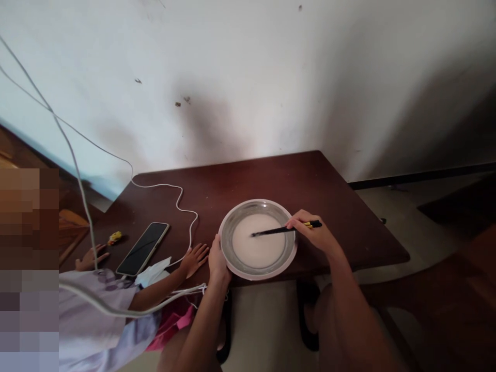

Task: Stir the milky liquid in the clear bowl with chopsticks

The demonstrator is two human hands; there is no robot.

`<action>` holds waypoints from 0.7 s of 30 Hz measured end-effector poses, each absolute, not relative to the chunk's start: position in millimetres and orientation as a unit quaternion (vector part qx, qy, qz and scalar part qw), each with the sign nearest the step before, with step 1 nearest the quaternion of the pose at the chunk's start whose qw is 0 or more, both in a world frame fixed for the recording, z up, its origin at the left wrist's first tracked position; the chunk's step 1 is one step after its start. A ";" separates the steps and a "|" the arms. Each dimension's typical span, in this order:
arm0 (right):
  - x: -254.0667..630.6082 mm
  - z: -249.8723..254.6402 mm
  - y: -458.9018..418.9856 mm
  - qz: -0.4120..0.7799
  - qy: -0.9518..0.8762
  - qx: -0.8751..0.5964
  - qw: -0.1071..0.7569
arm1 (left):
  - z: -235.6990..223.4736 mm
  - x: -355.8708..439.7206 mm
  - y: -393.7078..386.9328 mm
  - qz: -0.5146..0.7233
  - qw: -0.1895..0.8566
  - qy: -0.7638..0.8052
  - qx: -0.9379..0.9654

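Rising behind everything, a white wall (pixel 251 62), scuffed and shadowed, meets the far edge of a dark red-brown table (pixel 271 175). Pale floor (pixel 372 206) shows beyond the table's right edge, with dark wooden furniture (pixel 445 284) at lower right. Another person (pixel 96 310) sits at the left, both palms down on the tabletop. A round metal basin (pixel 259 268) of milky liquid (pixel 258 250) stands by the near edge, right of that person. Tabletop stretches behind it to the wall and rightward to the rounded corner, giving room that way; its left side is more crowded. The left hand (pixel 219 262) grips the basin's left rim; the right hand (pixel 312 231) is closed around dark chopsticks (pixel 273 231), their tips in the liquid. Leftward lie a phone (pixel 143 249), a crumpled pale cloth (pixel 155 273), a winding white cable (pixel 181 199) and a small yellow toy (pixel 114 237).
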State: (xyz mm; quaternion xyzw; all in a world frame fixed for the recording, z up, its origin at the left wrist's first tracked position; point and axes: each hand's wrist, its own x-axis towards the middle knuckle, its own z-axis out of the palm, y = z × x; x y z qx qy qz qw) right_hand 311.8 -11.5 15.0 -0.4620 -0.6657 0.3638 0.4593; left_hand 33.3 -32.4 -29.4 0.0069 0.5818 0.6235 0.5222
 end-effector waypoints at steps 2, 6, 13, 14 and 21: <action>313.4 15.7 -11.4 0.340 -0.651 -0.478 0.482 | -29.4 32.5 -32.4 0.620 0.532 0.576 -0.003; 314.6 16.5 -12.2 0.361 -0.640 -0.478 0.482 | -34.7 29.1 -32.1 0.620 0.544 0.565 0.009; 313.5 15.1 -10.9 0.341 -0.640 -0.483 0.490 | -37.2 27.8 -31.9 0.611 0.546 0.573 0.006; 314.9 15.0 -10.9 0.337 -0.630 -0.490 0.499 | -35.5 28.6 -32.0 0.614 0.544 0.572 0.003; 311.8 16.9 -11.7 0.381 -0.668 -0.451 0.454 | -29.7 31.8 -31.7 0.611 0.521 0.596 0.010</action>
